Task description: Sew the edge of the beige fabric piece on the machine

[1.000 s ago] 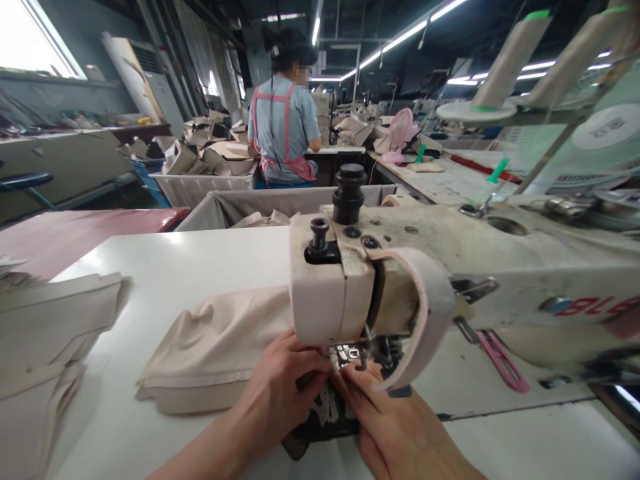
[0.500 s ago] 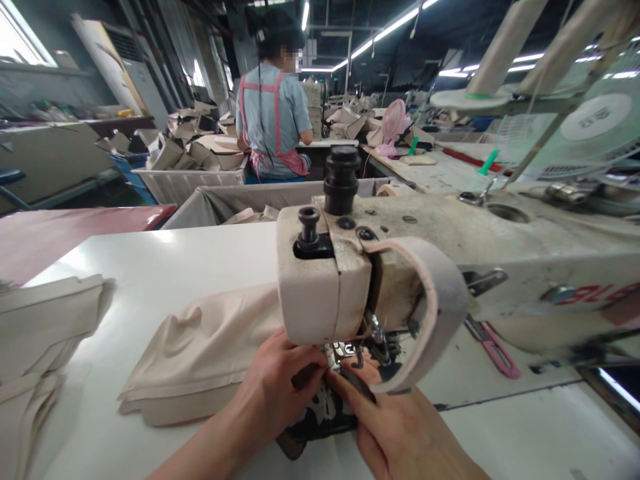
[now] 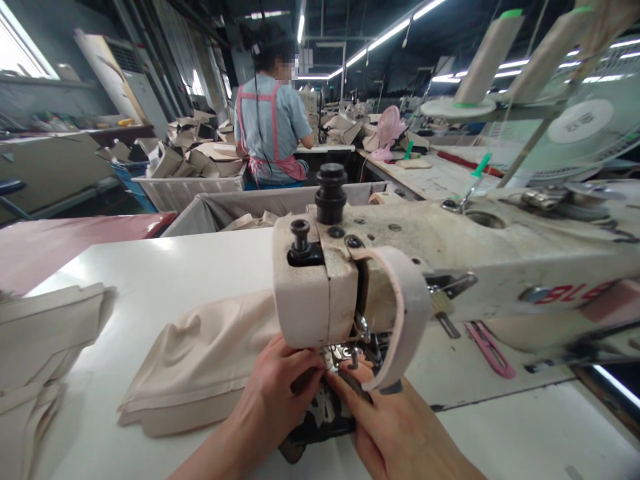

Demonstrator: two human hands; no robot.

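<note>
My left hand is closed in a pinch at the presser foot of a sewing machine. A beige fabric piece runs from the left up to this hand and behind the machine head; its held edge is covered by my fingers. My right hand is on the other side of the foot, index finger stretched to the needle area and other fingers curled. Whatever lies under its fingertips is hidden. A pale curved strap on the machine head hangs over the right hand.
More beige fabric pieces lie stacked at the left of the white table. Pink-handled snips rest under the machine arm. Thread cones and a fan stand at right. Ahead, a person sits beside filled bins.
The view has shifted slightly, so the machine appears a little lower and farther left. Both hands keep nearly the same place at the presser foot, and the fabric shows no clear movement.
</note>
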